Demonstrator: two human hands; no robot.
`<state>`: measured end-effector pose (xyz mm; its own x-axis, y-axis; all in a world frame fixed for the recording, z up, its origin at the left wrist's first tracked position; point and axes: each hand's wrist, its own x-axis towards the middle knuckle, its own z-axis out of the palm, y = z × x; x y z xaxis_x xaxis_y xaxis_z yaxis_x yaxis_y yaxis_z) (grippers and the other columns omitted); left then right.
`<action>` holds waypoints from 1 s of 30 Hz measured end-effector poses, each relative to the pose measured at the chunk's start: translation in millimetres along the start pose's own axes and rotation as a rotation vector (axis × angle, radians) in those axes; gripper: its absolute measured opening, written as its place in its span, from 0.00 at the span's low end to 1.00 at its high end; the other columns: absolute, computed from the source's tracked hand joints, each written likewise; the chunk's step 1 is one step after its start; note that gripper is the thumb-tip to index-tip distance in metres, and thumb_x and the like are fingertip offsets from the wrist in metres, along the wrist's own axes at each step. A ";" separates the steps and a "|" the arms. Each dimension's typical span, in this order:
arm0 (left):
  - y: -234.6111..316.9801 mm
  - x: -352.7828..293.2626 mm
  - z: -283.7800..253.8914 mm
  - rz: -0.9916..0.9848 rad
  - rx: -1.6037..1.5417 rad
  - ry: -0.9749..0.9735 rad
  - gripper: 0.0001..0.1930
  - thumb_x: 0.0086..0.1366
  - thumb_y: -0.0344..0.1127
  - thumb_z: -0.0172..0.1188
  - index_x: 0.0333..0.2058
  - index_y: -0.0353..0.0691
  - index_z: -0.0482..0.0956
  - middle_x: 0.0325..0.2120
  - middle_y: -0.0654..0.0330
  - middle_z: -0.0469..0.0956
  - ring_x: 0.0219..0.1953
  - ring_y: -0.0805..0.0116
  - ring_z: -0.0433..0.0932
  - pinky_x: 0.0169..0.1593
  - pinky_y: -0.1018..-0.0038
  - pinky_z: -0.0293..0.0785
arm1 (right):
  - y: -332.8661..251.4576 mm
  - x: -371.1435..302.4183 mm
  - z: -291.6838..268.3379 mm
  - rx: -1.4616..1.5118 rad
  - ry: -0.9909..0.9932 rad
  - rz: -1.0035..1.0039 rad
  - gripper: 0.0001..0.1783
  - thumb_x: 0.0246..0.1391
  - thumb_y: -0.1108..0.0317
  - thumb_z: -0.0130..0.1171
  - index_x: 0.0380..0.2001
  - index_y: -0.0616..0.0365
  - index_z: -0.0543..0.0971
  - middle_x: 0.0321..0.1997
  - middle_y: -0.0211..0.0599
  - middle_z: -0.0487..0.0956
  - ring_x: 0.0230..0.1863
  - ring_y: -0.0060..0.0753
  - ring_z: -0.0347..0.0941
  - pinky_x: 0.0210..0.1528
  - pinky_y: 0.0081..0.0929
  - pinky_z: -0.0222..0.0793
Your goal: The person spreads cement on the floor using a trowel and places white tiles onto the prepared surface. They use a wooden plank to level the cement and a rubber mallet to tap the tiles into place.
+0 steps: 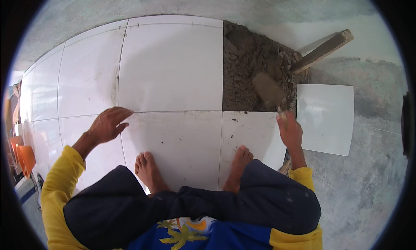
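In my right hand (289, 132) is the handle of a trowel (268, 90); its mortar-coated blade is over a patch of wet grey-brown mortar (242, 55) at the far right of the tiled floor. The blade is slightly blurred. My left hand (109, 123) holds nothing, its fingers reaching out and the thumb apart, above the white floor tiles near a joint. A large white tile (171, 64) borders the mortar on its left. Nearer to me, another white tile (173, 141) lies under my bare feet, with small mortar crumbs on it.
A wooden plank (324, 51) slants up from the mortar's right edge by the wall. One loose white tile (325, 120) leans or lies at the right, against bare grey cement. Orange objects (26, 160), possibly containers, stand at the far left. A grey wall (182, 2) bounds the far side.
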<state>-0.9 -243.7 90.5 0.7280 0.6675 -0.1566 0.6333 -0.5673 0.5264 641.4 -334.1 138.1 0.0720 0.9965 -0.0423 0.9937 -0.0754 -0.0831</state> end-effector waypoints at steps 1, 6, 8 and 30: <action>2.0 7.7 -5.9 -0.002 0.013 -0.017 0.21 0.67 0.33 0.67 0.58 0.37 0.79 0.52 0.51 0.83 0.56 0.49 0.81 0.60 0.57 0.79 | 2.0 -18.5 1.0 0.057 -0.041 -0.094 0.22 0.64 0.52 0.65 0.55 0.52 0.78 0.38 0.45 0.84 0.35 0.50 0.84 0.36 0.41 0.78; 18.3 23.7 -18.5 -0.039 0.057 -0.033 0.22 0.67 0.33 0.66 0.59 0.38 0.78 0.53 0.50 0.82 0.56 0.48 0.80 0.59 0.57 0.78 | -14.3 -55.8 1.4 0.123 -0.220 -0.362 0.18 0.61 0.49 0.67 0.47 0.47 0.82 0.33 0.36 0.83 0.32 0.45 0.84 0.34 0.39 0.79; 32.7 30.9 -26.6 -0.079 0.054 -0.034 0.22 0.67 0.33 0.66 0.59 0.38 0.78 0.53 0.50 0.82 0.56 0.48 0.80 0.60 0.56 0.78 | -8.6 -51.0 13.3 0.092 -0.215 -0.398 0.18 0.61 0.48 0.67 0.46 0.46 0.83 0.32 0.35 0.83 0.32 0.43 0.84 0.33 0.39 0.79; 127.2 -53.2 -89.9 -0.666 0.272 -0.050 0.29 0.68 0.29 0.65 0.67 0.41 0.73 0.59 0.46 0.79 0.62 0.46 0.77 0.64 0.57 0.74 | 161.8 110.0 46.1 0.190 -0.188 -0.406 0.20 0.62 0.45 0.66 0.45 0.48 0.84 0.40 0.40 0.87 0.40 0.53 0.85 0.39 0.47 0.80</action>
<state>17.3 -308.0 241.0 0.1719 0.8943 -0.4131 0.9851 -0.1524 0.0799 806.2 -238.4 74.1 -0.3522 0.9244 -0.1465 0.9037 0.2952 -0.3101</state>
